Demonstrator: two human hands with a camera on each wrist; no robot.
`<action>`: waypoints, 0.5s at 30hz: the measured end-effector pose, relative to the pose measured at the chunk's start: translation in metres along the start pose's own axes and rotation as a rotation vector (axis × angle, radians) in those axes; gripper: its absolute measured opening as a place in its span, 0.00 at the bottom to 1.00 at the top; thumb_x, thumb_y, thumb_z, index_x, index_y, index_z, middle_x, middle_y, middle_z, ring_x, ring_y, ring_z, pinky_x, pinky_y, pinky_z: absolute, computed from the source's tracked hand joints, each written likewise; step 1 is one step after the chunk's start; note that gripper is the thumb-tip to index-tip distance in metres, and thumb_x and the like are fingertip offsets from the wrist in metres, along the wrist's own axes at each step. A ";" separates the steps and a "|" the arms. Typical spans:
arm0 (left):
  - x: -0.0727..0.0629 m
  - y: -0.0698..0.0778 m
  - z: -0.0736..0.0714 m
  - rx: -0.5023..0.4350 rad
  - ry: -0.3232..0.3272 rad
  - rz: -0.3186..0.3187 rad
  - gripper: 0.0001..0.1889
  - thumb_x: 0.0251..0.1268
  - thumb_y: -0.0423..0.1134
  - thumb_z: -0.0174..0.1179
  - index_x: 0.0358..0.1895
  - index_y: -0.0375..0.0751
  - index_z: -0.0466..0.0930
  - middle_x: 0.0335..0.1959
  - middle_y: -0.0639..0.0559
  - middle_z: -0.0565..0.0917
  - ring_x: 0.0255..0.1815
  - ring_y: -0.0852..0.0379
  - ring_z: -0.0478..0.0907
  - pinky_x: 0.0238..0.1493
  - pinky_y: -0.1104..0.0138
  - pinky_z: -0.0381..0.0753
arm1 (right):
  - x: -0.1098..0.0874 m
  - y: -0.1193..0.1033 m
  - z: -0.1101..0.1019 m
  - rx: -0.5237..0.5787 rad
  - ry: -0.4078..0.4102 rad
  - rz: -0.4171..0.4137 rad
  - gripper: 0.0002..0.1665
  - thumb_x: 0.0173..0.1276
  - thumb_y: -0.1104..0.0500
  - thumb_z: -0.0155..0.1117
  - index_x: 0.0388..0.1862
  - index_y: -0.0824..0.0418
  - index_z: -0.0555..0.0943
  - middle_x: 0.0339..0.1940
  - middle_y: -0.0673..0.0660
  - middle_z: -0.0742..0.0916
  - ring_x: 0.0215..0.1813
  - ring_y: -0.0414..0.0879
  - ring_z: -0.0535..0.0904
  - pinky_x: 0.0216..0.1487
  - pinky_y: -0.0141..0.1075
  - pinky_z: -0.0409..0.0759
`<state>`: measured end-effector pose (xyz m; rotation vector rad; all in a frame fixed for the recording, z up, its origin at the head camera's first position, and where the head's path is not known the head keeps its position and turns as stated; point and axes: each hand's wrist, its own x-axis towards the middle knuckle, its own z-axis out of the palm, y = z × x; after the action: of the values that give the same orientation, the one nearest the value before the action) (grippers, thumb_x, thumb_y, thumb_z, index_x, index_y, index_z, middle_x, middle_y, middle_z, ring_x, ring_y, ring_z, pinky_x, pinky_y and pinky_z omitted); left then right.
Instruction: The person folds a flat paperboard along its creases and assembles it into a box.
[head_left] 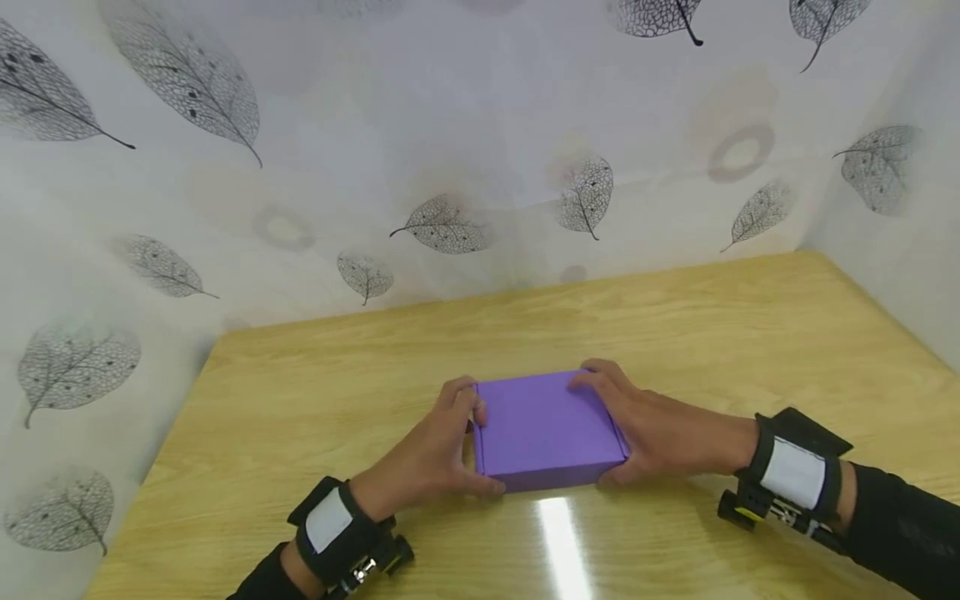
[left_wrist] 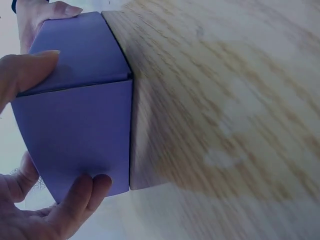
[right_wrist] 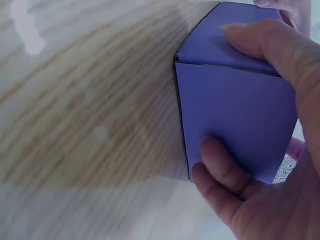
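A purple cardboard box [head_left: 551, 425] with its lid down lies flat on the wooden table, held from both ends. My left hand [head_left: 442, 446] grips the left end: the thumb is on the front side, and in the left wrist view two fingertips [left_wrist: 102, 185] press the end panel. At the opposite end my right hand [head_left: 648, 429] grips the box, thumb on the front side and a finger over the top edge. The right wrist view shows two curled fingers [right_wrist: 222, 162] against that end panel. The underside of the box is hidden.
The light wooden table [head_left: 315, 400] extends around the box, with a bright reflection in front of it. A pale wall covering [head_left: 487, 125] with a leaf print stands behind the table and at both sides. Each wrist wears a black strap [head_left: 337, 533] with a camera.
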<state>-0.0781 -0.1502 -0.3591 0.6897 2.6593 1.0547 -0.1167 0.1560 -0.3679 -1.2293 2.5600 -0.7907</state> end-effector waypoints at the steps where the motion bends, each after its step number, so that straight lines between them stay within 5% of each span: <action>1: 0.000 0.000 0.001 -0.008 -0.008 -0.008 0.36 0.38 0.39 0.84 0.43 0.43 0.63 0.71 0.36 0.59 0.67 0.39 0.67 0.63 0.52 0.76 | -0.001 0.000 0.001 -0.014 -0.002 0.002 0.61 0.47 0.51 0.83 0.73 0.55 0.54 0.73 0.64 0.58 0.52 0.52 0.79 0.51 0.45 0.82; 15: -0.004 0.005 0.003 0.041 -0.010 -0.028 0.36 0.39 0.44 0.84 0.45 0.46 0.63 0.72 0.33 0.57 0.66 0.34 0.69 0.58 0.51 0.80 | -0.005 0.002 0.001 -0.040 -0.009 -0.025 0.64 0.49 0.51 0.83 0.77 0.54 0.51 0.77 0.67 0.53 0.55 0.54 0.79 0.51 0.45 0.83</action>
<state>-0.0721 -0.1473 -0.3577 0.6618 2.6807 0.9898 -0.1148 0.1610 -0.3700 -1.2763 2.5698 -0.7409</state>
